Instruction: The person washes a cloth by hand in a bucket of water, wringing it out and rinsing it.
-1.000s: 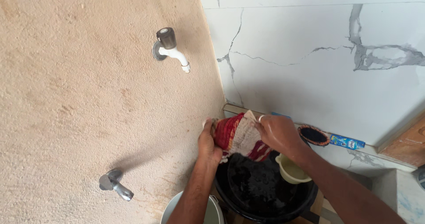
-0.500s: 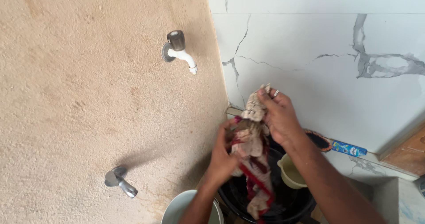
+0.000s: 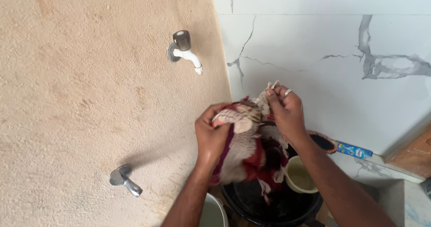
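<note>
A wet red, maroon and cream cloth (image 3: 249, 153) hangs between both my hands above a black basin (image 3: 271, 204). My left hand (image 3: 211, 132) grips its upper left edge. My right hand (image 3: 284, 110), with a ring on one finger, pinches the top right corner. The lower end of the cloth dangles just over the basin's dark inside. A pale yellow mug (image 3: 298, 175) sits in the basin's right side, partly behind my right forearm.
A white tap (image 3: 184, 52) and a lower metal tap (image 3: 123, 180) stick out of the rough beige wall. A white bucket (image 3: 211, 211) stands left of the basin. A dark scrub brush (image 3: 322, 141) and a blue tube (image 3: 354, 150) lie on the ledge below the marble tiles.
The cloth was bunched, then hung as a narrow strip from my raised right hand. Now my left hand has risen and both hands spread it wide above the basin.
</note>
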